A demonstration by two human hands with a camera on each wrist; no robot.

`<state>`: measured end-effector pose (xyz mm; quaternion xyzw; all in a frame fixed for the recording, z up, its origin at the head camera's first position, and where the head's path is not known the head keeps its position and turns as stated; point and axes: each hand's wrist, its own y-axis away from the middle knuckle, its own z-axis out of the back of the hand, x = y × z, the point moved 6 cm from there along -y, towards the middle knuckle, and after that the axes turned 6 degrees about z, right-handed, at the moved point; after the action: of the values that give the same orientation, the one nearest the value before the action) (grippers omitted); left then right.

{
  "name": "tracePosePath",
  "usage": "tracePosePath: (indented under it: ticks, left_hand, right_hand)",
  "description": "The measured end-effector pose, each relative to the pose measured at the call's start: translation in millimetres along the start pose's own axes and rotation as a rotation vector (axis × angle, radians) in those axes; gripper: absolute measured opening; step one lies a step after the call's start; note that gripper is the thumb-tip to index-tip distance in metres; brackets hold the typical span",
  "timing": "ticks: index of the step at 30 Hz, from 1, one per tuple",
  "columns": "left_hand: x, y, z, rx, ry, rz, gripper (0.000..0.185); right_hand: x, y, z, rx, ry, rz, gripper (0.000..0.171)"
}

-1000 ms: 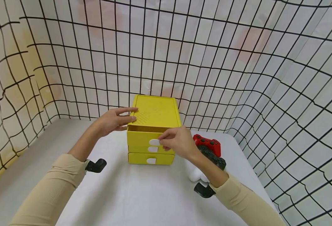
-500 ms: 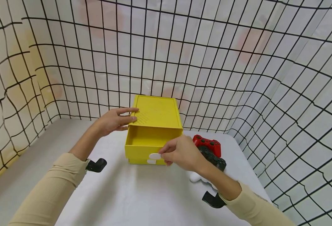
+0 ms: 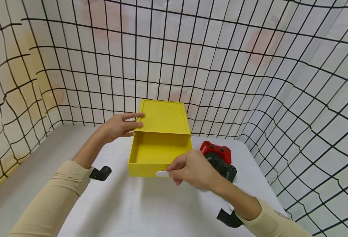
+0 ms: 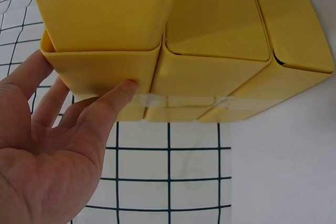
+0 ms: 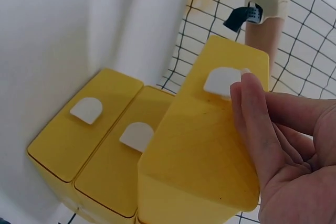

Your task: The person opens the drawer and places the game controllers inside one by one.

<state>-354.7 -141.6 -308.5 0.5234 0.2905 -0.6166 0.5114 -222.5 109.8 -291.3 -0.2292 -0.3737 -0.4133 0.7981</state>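
Observation:
A small yellow drawer cabinet (image 3: 163, 115) stands on the table, three drawers high. Its top drawer (image 3: 159, 148) is pulled far out, and the bare yellow floor inside shows. My right hand (image 3: 196, 169) pinches the white handle (image 3: 162, 173) of that drawer between thumb and fingers. With spread, fairly straight fingers, my left hand (image 3: 117, 126) rests against the cabinet's left side and top edge. In the right wrist view, the middle drawer (image 5: 115, 171) and bottom drawer (image 5: 79, 135) are closed, each with a white handle.
Right of the cabinet lie a red game controller (image 3: 218, 151) and a black game controller (image 3: 221, 166). A white object beside them is mostly hidden behind my right forearm. Black wire mesh (image 3: 168, 62) encloses the white table (image 3: 117, 210) at the back and sides.
The top drawer has slid out from nearly closed to far open, towards me, with my right hand on its handle. My left hand has stayed at the cabinet's left side.

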Motion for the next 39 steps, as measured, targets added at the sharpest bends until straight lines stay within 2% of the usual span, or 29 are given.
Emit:
tracePosePath:
  ticks: [6,16,24,28,34,39]
  left_hand:
    - [0.8,0.1,-0.5,0.006,0.013,0.001,0.059]
    - [2.4,0.2,-0.7,0.011,0.009,0.002,0.059]
    - [3.7,-0.2,-0.5,0.005,-0.005,0.006,0.059]
    - [3.2,0.2,-1.6,0.013,-0.008,0.002,0.059]
    - [0.9,1.0,-2.3,0.020,-0.020,-0.008,0.059]
    - [0.2,-0.1,-2.1,-0.001,-0.020,0.002,0.059]
  right_hand:
    - [0,0,-1,0.012,-0.001,0.008,0.008]
    - [8,3,8,0.096,0.050,-0.012,0.014]
    - [11,8,35,0.044,0.063,-0.061,0.016]
    - [2,9,49,-0.006,0.086,-0.082,0.017]
    - [-21,12,73,-0.087,0.205,-0.110,0.022]
    - [-51,16,88,-0.089,0.251,-0.166,0.028]
